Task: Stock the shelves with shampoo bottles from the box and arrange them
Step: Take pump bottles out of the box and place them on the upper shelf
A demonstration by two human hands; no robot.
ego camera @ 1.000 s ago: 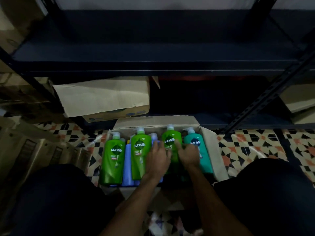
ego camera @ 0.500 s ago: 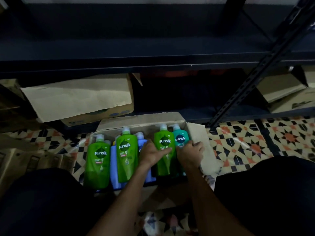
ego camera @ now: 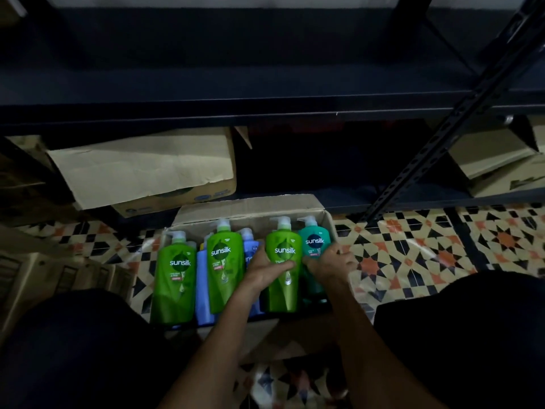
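Observation:
An open cardboard box (ego camera: 247,206) lies on the tiled floor between my knees. Several Sunsilk pump bottles lie in it: a green one at the left (ego camera: 174,278), a second green one (ego camera: 225,261), blue ones (ego camera: 250,246) partly hidden between them, a third green one (ego camera: 283,290) and a teal one (ego camera: 314,243) at the right. My left hand (ego camera: 267,270) grips the third green bottle, fingers across its label. My right hand (ego camera: 331,265) holds the teal bottle by its side. The dark metal shelf (ego camera: 265,87) above is bare.
A second cardboard box (ego camera: 147,172) sits on the bottom shelf at the left. More cartons (ego camera: 501,163) stand at the right behind a slanted perforated shelf post (ego camera: 442,137). Flattened cartons (ego camera: 44,276) lie on the floor at the left. My dark-clothed knees flank the box.
My right hand shifted from the green bottle onto the teal one at the box's right side. My left hand stayed on the third green bottle. The view swung slightly left.

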